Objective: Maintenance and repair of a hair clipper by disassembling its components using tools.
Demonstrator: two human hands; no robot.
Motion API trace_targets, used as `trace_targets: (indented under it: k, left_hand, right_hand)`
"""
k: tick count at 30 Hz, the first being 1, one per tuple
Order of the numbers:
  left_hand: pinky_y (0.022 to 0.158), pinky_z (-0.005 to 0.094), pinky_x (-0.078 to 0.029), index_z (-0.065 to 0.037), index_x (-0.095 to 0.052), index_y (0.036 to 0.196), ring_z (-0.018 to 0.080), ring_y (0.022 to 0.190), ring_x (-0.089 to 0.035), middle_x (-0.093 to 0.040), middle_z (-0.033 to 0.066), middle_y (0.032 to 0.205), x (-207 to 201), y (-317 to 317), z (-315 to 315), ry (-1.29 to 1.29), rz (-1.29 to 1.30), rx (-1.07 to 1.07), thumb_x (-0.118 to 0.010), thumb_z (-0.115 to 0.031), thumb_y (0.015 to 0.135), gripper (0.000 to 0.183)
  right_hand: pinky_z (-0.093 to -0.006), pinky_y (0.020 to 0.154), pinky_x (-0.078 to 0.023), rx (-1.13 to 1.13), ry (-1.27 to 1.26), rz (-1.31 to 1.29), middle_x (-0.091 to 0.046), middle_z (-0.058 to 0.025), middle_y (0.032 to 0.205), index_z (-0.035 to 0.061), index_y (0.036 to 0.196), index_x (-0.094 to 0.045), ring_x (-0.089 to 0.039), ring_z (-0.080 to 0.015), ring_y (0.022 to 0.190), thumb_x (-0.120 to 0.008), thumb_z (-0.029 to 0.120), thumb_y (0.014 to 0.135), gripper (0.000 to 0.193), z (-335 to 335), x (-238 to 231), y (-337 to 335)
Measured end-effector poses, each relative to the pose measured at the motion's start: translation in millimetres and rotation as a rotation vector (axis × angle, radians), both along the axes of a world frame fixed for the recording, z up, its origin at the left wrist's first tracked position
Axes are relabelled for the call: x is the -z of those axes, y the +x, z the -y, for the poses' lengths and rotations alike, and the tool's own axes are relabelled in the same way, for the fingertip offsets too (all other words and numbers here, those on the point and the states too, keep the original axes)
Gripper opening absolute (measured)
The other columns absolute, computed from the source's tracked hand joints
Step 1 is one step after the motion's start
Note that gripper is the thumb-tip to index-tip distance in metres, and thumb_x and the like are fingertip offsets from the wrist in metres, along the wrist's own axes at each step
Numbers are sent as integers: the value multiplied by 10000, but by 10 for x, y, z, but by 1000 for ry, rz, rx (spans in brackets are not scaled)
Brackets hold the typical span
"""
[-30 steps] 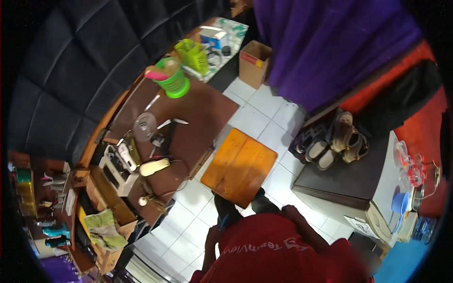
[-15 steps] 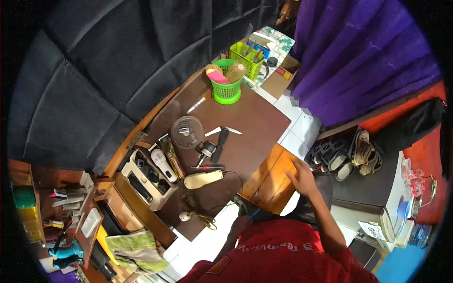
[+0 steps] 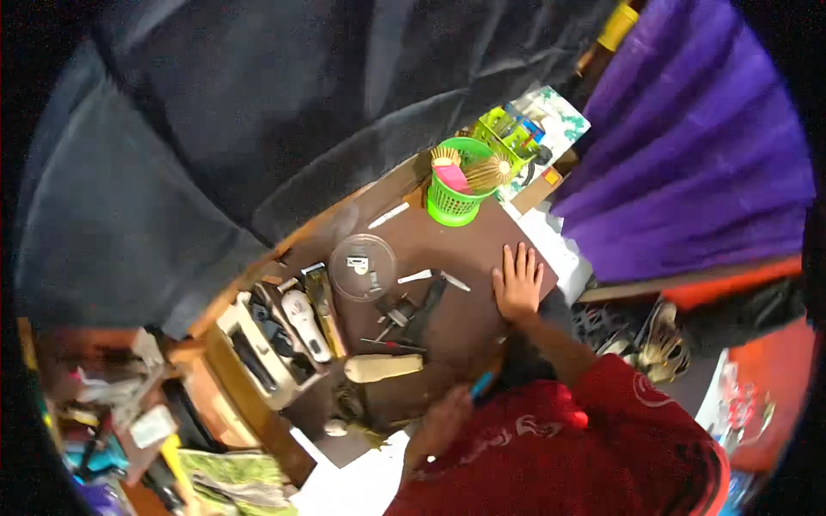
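My right hand (image 3: pixel 518 282) lies flat on the brown table (image 3: pixel 469 331), fingers spread, close to its right edge. My left hand (image 3: pixel 445 419) is low at the near edge of the table, blurred by motion; a small blue thing (image 3: pixel 482 384) shows beside it, and whether it is held I cannot make out. Just beyond the left hand lies a cream hair clipper (image 3: pixel 383 368) with a cord bundle (image 3: pixel 348 402) near it. Farther in are a thin red-and-black tool (image 3: pixel 391 345), a dark metal part (image 3: pixel 396 314), a black strip-like piece (image 3: pixel 426 311) and a clear round dish (image 3: pixel 385 288) with small metal parts.
At the left stand a white clipper (image 3: pixel 305 325), a gold trimmer (image 3: pixel 323 305) and a cream tray (image 3: pixel 280 397). A green basket (image 3: pixel 454 206) with brushes is at the back, beside a yellow-green basket (image 3: pixel 497 129). Shoes (image 3: pixel 662 353) sit to the right; a green towel (image 3: pixel 228 482) lies lower left.
My right hand has moved left from beyond the table's right edge onto its top. My left hand has come into view at the near edge. The view has shifted and my body is closer to the table.
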State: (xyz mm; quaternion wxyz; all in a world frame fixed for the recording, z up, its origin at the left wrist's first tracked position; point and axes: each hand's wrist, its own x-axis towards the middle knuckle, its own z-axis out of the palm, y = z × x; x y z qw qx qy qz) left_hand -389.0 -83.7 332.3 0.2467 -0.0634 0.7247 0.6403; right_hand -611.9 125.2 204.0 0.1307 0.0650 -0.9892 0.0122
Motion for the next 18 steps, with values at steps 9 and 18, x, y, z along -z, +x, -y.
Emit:
trace_targets:
  k: [9,18]
  left_hand:
    - [740,312,-496,-41,-584,1216,164,759,-598,-643,110,834,311,-586,-818,-85,-34,-610,-515,-245,1057,268]
    - [604,220,-391,-6,-545,1163,60,655,-453,-510,-12,788,902,-701,-1516,134,-208,-1071,-433,-201,1083,239]
  right_hand:
    - [-659,1157,-117,-359,33,171,-241,-370,1549,-17,1521,-326,-193,-505,1469,-450,365,1008,652,-326,-104,73]
    - [-621,1170,-177,-745,-243,232,-288,-305,1561,21,1466,-437,-257,-464,1461,-575,319,950,612,-538,-198,72]
